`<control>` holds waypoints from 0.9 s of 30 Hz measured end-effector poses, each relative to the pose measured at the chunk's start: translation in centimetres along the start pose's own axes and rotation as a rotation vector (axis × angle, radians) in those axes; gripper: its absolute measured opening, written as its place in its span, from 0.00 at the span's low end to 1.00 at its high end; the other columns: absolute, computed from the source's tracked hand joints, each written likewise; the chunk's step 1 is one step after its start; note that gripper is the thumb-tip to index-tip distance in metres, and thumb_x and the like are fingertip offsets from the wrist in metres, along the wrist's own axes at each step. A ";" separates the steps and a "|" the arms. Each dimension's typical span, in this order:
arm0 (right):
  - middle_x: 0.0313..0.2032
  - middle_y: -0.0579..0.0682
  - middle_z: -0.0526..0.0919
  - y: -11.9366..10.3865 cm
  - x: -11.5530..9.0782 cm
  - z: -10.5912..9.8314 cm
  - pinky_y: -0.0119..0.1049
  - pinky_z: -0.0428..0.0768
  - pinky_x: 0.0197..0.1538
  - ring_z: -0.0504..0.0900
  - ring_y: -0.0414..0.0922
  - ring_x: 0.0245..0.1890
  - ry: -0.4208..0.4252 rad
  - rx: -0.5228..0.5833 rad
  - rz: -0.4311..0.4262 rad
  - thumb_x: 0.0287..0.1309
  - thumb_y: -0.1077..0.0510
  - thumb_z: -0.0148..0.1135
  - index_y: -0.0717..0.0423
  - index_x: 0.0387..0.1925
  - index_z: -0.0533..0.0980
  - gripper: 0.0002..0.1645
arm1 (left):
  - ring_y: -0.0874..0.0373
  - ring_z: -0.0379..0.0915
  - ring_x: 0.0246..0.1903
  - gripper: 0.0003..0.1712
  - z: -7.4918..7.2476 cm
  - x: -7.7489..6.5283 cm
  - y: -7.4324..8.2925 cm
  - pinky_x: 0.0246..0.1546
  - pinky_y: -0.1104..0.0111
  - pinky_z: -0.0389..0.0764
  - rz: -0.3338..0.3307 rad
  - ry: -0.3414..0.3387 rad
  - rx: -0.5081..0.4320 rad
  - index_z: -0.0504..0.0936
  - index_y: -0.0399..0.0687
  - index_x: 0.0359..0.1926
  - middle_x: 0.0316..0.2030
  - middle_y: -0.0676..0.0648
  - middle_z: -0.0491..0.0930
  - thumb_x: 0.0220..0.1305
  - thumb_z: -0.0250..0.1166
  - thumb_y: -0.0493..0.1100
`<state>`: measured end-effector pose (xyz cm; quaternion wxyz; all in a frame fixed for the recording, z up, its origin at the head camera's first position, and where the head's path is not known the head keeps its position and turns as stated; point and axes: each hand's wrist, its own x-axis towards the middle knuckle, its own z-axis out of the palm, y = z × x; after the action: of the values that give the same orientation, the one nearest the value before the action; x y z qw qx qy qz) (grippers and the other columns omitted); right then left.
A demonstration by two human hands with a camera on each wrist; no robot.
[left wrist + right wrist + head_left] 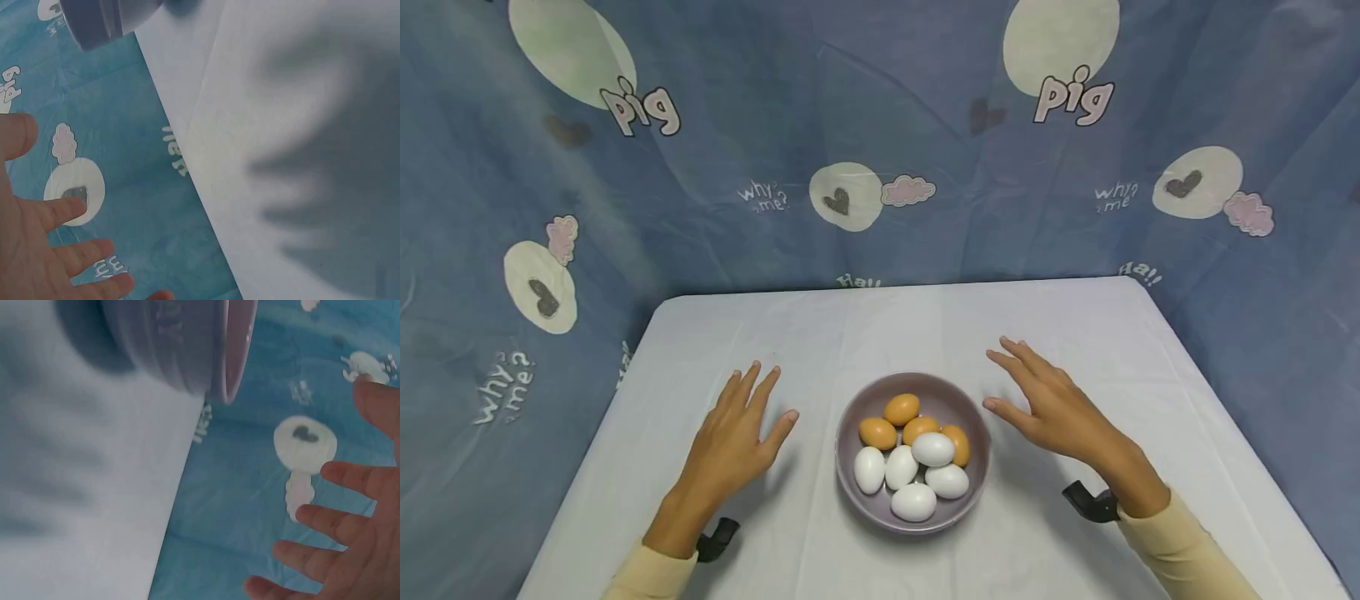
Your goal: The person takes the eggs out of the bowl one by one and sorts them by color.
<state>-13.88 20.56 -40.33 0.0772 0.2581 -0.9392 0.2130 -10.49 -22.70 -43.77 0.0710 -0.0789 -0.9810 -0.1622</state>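
Observation:
A round mauve bowl (857, 508) stands on the white table, with several white eggs (913, 502) toward its near side and several orange-brown eggs (877, 433) toward its far side. One white egg rests partly on top of the others. My left hand (730, 446) hovers left of the bowl, fingers spread and touching nothing. On the other side, my right hand (1052, 404) is held above the table with its fingers apart, also bare of any object. Both wrist views show spread fingers and part of the bowl (181, 344) at the upper edge.
The table (760, 325) wears a white cloth. Behind and beside it hangs a blue printed curtain (700, 225) with pale ovals and lettering. Each wrist carries a black strap mount (718, 539), below light yellow sleeves.

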 end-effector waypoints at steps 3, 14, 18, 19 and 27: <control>0.72 0.58 0.65 -0.5 0.2 0.3 0.66 0.71 0.60 0.65 0.62 0.71 -0.006 0.007 -0.046 0.62 0.42 0.67 0.49 0.72 0.65 0.41 | 0.33 0.47 0.75 0.41 0.3 -0.1 0.2 0.65 0.31 0.60 0.019 0.002 -0.022 0.58 0.54 0.77 0.77 0.39 0.54 0.72 0.52 0.67; 0.70 0.58 0.68 -1.8 1.1 0.7 0.62 0.74 0.61 0.70 0.58 0.69 -0.033 0.017 -0.128 0.62 0.42 0.67 0.50 0.71 0.67 0.40 | 0.36 0.51 0.74 0.40 1.0 -0.4 0.9 0.63 0.33 0.65 0.017 -0.050 -0.121 0.58 0.56 0.77 0.76 0.41 0.55 0.72 0.50 0.68; 0.70 0.57 0.69 -2.1 1.3 0.8 0.60 0.74 0.64 0.70 0.57 0.68 -0.056 0.033 -0.140 0.61 0.42 0.68 0.50 0.71 0.66 0.41 | 0.39 0.51 0.74 0.40 1.1 -0.5 1.2 0.61 0.33 0.67 0.023 -0.065 -0.160 0.59 0.58 0.77 0.77 0.43 0.55 0.72 0.50 0.69; 0.69 0.57 0.69 -2.2 1.3 0.8 0.59 0.74 0.65 0.70 0.57 0.68 -0.064 0.042 -0.140 0.61 0.42 0.68 0.50 0.71 0.66 0.41 | 0.39 0.52 0.74 0.40 1.1 -0.5 1.2 0.61 0.34 0.67 0.025 -0.069 -0.172 0.59 0.58 0.77 0.76 0.43 0.56 0.71 0.50 0.69; 0.67 0.53 0.70 -3.0 1.8 0.8 0.53 0.76 0.64 0.71 0.53 0.67 -0.124 0.094 -0.155 0.61 0.45 0.69 0.50 0.70 0.67 0.39 | 0.42 0.57 0.73 0.38 1.4 -0.1 1.4 0.67 0.39 0.65 0.072 -0.120 -0.300 0.63 0.56 0.75 0.74 0.43 0.61 0.70 0.55 0.66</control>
<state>-13.90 17.03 -39.44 0.0229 0.3462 -0.9083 0.2338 -10.28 -20.92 -44.69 0.0056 -0.1334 -0.9448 -0.2992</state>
